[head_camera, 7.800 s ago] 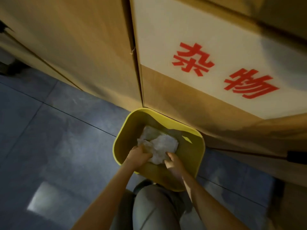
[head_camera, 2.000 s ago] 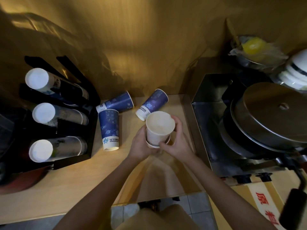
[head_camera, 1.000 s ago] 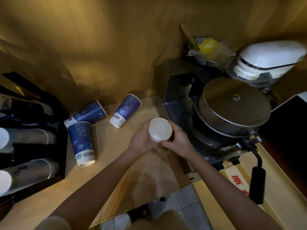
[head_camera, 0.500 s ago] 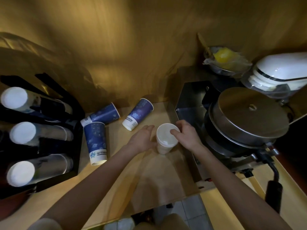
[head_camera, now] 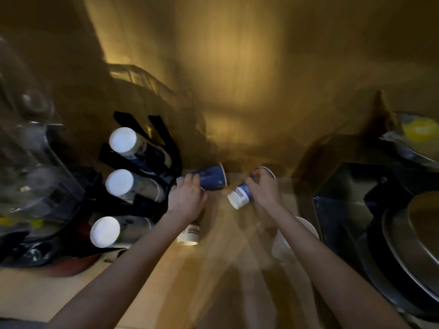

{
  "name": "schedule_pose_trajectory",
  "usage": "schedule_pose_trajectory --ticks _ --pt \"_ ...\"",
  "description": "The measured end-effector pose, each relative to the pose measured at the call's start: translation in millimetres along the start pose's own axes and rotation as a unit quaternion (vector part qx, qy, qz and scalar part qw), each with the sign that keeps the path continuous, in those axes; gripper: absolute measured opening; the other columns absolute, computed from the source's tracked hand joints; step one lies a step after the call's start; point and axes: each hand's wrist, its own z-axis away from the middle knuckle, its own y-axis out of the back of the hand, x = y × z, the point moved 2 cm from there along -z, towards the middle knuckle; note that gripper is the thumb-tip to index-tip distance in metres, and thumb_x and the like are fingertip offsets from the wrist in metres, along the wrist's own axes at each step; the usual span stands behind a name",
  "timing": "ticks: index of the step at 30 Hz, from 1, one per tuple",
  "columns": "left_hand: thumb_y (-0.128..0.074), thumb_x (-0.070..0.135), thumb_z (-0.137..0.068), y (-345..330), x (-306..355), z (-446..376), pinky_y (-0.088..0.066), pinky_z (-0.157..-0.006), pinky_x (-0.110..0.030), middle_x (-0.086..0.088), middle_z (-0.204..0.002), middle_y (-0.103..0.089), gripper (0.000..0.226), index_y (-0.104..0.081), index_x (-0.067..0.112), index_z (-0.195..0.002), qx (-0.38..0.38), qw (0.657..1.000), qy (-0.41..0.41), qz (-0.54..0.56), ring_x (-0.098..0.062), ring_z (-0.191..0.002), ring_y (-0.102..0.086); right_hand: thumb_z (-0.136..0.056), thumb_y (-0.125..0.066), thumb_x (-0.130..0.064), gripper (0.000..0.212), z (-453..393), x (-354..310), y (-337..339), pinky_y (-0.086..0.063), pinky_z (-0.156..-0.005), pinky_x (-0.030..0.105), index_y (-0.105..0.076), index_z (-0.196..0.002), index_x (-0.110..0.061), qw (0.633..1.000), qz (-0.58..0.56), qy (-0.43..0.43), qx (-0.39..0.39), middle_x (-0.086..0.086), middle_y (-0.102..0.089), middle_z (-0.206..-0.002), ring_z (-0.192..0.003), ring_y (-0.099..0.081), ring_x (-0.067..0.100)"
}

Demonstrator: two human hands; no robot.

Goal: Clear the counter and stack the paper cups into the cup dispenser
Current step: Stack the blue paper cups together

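Tapered paper cups [head_camera: 242, 194], blue, glossy

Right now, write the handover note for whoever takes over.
Left hand: on the blue cup lying by the dispenser; grip unclear.
Right hand: closed on a second blue cup, base toward the camera.
Third blue cup lies on the counter under the left forearm. White cups stand nested behind the right forearm.
Done: dispenser's three slots already hold cups.
Left: stack the three blue cups and load them, then the white ones.
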Motion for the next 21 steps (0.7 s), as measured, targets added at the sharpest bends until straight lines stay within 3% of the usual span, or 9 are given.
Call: schedule_pose_trajectory --ticks 3,5,7,9,13,18,21 --pt "-0.050 0.040 -0.087 -8 -22 0 -0.038 -0.104 -0.042 -0.013 -0.140 -0.039 0.063 -0.026 0.009 -0.137 0.010 0.998 0.045 0.042 -0.029 -0.128 -0.039 -0.088 -0.057 -0.026 0.021 -16 -15 -26 -0.040 -0.077 0.029 -0.061 -0.092 -0.005 0.988 -0.128 -0.064 -0.057 0.009 -0.063 -0.090 -0.089 -0.057 0.024" --pt "-0.050 0.040 -0.087 -12 -31 1 -0.033 -0.109 -0.039 -0.013 -0.145 -0.033 0.070 -0.020 0.008 -0.140 0.002 0.996 0.067 0.061 -0.029 -0.132 -0.034 -0.085 -0.061 -0.033 0.022 -29 -19 -45 -0.047 -0.073 0.034 -0.059 -0.080 -0.012 0.967 -0.207 -0.124 -0.083 0.005 -0.061 -0.082 -0.080 -0.059 0.021" --pt "-0.051 0.041 -0.087 -18 -38 0 -0.030 -0.112 -0.039 -0.014 -0.148 -0.028 0.075 -0.013 0.009 -0.143 -0.022 0.991 0.089 0.093 -0.029 -0.135 -0.030 -0.082 -0.062 -0.041 0.035 -41 -20 -66 -0.052 -0.077 0.041 -0.059 -0.100 -0.011 0.931 -0.268 -0.215 -0.118 0.013 -0.061 -0.099 -0.092 -0.062 0.029" --pt "-0.053 0.039 -0.086 -25 -43 -2 -0.027 -0.113 -0.039 -0.016 -0.150 -0.023 0.079 -0.008 0.008 -0.144 -0.057 0.979 0.121 0.150 -0.030 -0.138 -0.027 -0.081 -0.062 -0.044 0.055 -50 -20 -85 -0.051 -0.077 0.037 -0.051 -0.123 -0.010 0.882 -0.324 -0.301 -0.164 0.016 -0.055 -0.122 -0.102 -0.056 0.030" --pt "-0.058 0.034 -0.085 -39 -48 -5 -0.028 -0.111 -0.041 -0.019 -0.146 -0.027 0.082 -0.008 0.006 -0.143 -0.100 0.944 0.193 0.248 -0.033 -0.135 -0.029 -0.080 -0.066 -0.040 0.072 -61 -22 -109 -0.036 -0.110 0.045 -0.034 -0.137 -0.010 0.794 -0.413 -0.409 -0.179 0.019 -0.035 -0.145 -0.130 -0.041 0.037" --pt "-0.062 0.042 -0.079 -65 -56 -12 -0.041 -0.098 -0.044 -0.023 -0.135 -0.041 0.086 -0.013 0.009 -0.141 -0.157 0.920 0.260 0.249 -0.038 -0.121 -0.046 -0.085 -0.060 -0.037 0.066 -74 -22 -130 -0.035 -0.110 0.042 -0.030 -0.139 -0.014 0.788 -0.394 -0.436 -0.186 0.020 -0.034 -0.144 -0.130 -0.040 0.035" --pt "-0.067 0.042 -0.076 -75 -59 -14 -0.043 -0.095 -0.041 -0.023 -0.133 -0.046 0.088 -0.017 0.007 -0.140 -0.168 0.907 0.282 0.265 -0.038 -0.119 -0.049 -0.083 -0.061 -0.043 0.070 -81 -19 -139 -0.037 -0.105 0.040 -0.033 -0.137 -0.008 0.758 -0.438 -0.455 -0.164 0.020 -0.039 -0.141 -0.129 -0.042 0.035"
